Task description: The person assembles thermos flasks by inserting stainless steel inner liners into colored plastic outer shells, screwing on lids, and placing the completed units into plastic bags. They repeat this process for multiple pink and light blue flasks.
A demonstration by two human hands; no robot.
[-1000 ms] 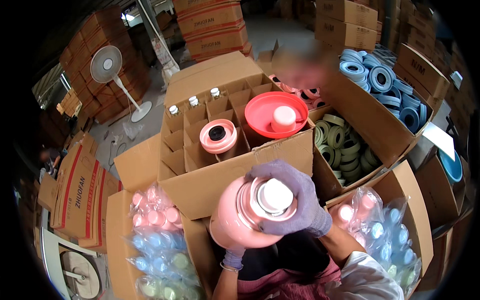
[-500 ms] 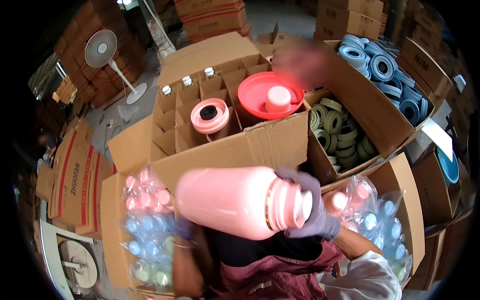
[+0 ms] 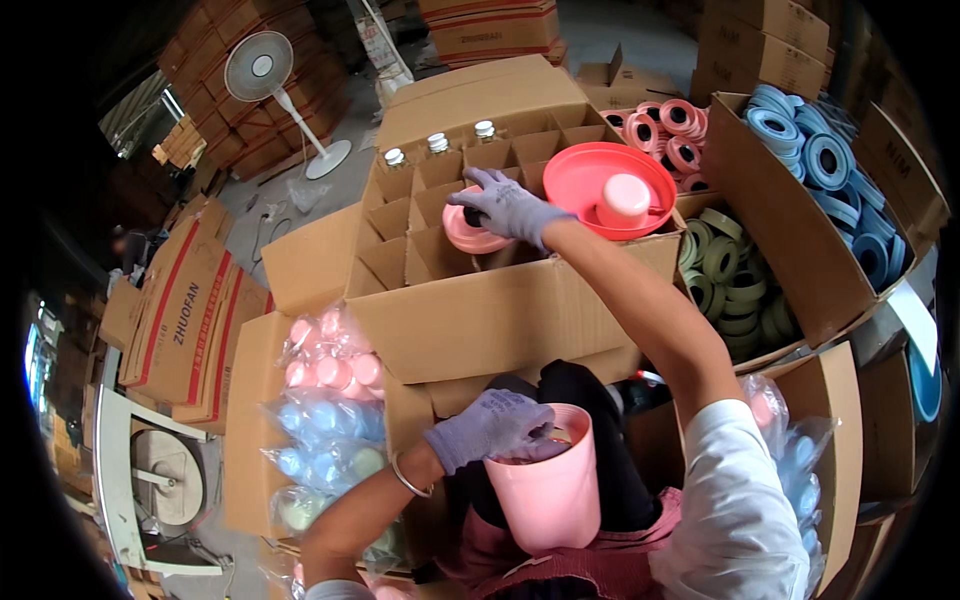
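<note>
A pink bottle shell (image 3: 545,500) stands upright between my legs, its open end facing up. My gloved left hand (image 3: 500,428) is closed at its rim, with the fingers curled down into the opening; their tips are hidden. My gloved right hand (image 3: 505,205) reaches forward over the divided carton (image 3: 470,330), fingers spread across a pink ring with a black centre (image 3: 470,235). That ring rests on the dividers, partly covered by the hand. Right of it, a red plastic dish (image 3: 570,185) holds a pink cup-shaped cap (image 3: 626,197).
Silver-capped bottles (image 3: 438,143) stand in the carton's far cells. Boxes of green rings (image 3: 740,280), blue rings (image 3: 825,160) and pink rings (image 3: 680,120) are at the right. Bagged pink and blue caps (image 3: 330,415) fill a left box. A white fan (image 3: 262,68) stands behind.
The pink bottle has gone from lying sideways in front of me to upright between my legs, open end up. My right hand has left it and moved forward to the pink ring.
</note>
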